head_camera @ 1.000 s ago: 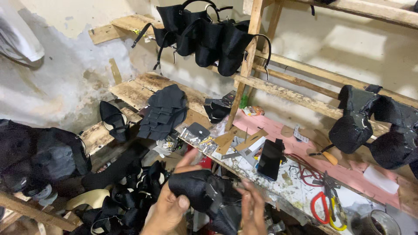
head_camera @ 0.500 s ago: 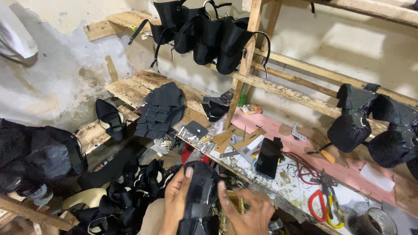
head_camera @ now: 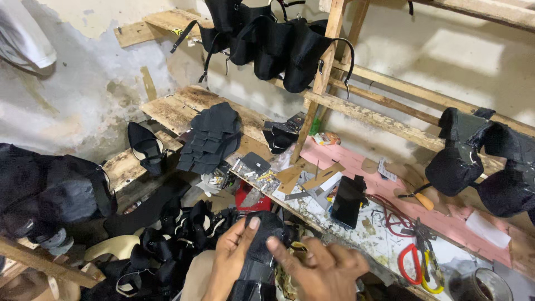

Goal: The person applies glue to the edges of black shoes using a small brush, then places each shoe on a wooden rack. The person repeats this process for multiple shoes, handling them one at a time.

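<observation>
A black shoe piece (head_camera: 262, 239) contrasts with a pink-topped workbench (head_camera: 446, 217), red-handled scissors (head_camera: 411, 262), yellow-handled pliers (head_camera: 429, 273), an orange-handled tool (head_camera: 421, 199), a cream shoe sole (head_camera: 114, 247), black shoe uppers (head_camera: 267, 39) and a dark phone (head_camera: 348, 200).

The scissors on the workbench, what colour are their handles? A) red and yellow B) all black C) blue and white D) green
A: the scissors lie at the right of the workbench, one handle loop red and the other yellow, away from both hands.
</observation>
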